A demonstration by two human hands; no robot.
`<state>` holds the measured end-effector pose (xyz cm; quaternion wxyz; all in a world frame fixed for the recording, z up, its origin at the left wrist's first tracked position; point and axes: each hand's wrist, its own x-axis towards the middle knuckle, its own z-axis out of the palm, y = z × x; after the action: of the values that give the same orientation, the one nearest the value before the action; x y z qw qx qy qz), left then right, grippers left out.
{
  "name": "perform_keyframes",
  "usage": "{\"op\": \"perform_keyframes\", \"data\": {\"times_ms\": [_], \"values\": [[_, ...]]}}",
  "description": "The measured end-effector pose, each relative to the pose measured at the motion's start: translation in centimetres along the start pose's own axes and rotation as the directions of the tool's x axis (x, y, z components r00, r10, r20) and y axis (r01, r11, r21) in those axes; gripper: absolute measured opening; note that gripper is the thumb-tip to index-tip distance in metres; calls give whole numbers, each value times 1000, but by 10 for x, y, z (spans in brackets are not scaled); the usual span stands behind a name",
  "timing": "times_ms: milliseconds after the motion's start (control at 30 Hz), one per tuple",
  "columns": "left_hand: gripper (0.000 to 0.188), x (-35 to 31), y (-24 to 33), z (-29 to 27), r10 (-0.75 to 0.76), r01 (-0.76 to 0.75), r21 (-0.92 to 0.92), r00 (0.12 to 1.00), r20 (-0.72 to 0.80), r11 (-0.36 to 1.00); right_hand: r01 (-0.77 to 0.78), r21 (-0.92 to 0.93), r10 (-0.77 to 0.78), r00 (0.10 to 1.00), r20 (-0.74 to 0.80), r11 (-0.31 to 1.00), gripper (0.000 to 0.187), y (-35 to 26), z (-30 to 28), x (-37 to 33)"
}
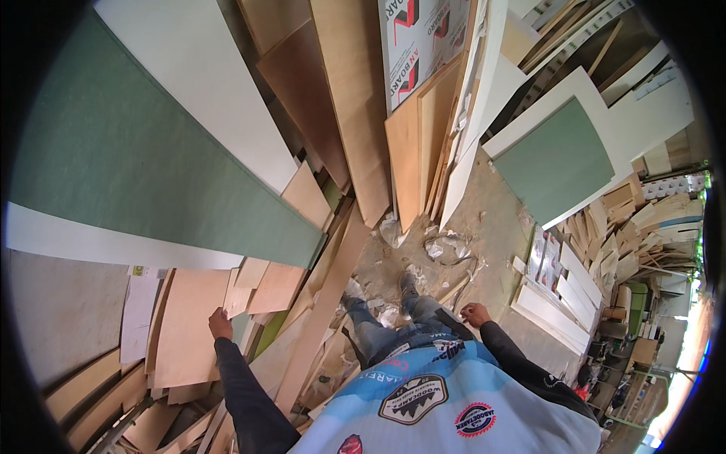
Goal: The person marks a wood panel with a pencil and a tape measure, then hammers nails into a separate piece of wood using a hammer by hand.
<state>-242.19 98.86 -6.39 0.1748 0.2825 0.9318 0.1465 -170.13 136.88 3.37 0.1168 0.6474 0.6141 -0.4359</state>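
1. The person's left hand is out to the left, at the right edge of a broad, pinkish-tan plywood panel. Its fingers are bunched close together by that edge; I cannot tell whether they grip the panel or only rest against it.
2. The plywood panel stands on the left side, leaning among other sheets. Just right of it are a narrow, pale wooden offcut and a wider, light-pink wooden board.
3. The person's right hand is held to the right of the body, over the floor, with its fingers loosely curled. I cannot tell whether anything is held in them.
4. A long, dark-green sheet with a smooth face leans on the left, beyond the plywood panel, with white sheeting along both sides.
5. A long, narrow, brown wooden plank slants between the left hand and the person's legs.
6. Crumpled, clear plastic lies on the dusty, grey-brown floor beyond the feet.
7. Far to the right, a green rectangular panel lies against a larger white sheet.
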Motion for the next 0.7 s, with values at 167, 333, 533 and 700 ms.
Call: {"op": "perform_keyframes", "data": {"times_ms": [167, 333, 533, 700], "values": [[16, -51, -20, -21, -142, 138, -34, 980, -139, 990, -6, 188, 3, 1000, 19, 982, 19, -15, -8, 5], [21, -101, -41, -87, -331, 298, -184, 924, -192, 937, 53, 141, -64, 995, 77, 989, 19, -26, 0, 16], [25, -155, -71, -128, -432, 372, -249, 864, -260, 894, 162, 88, -172, 976, 131, 983, 19, -48, 10, 49], [33, -190, -70, -139, -505, 410, -329, 812, -294, 851, 246, 90, -259, 949, 182, 965, 18, -80, 16, 71]]}}
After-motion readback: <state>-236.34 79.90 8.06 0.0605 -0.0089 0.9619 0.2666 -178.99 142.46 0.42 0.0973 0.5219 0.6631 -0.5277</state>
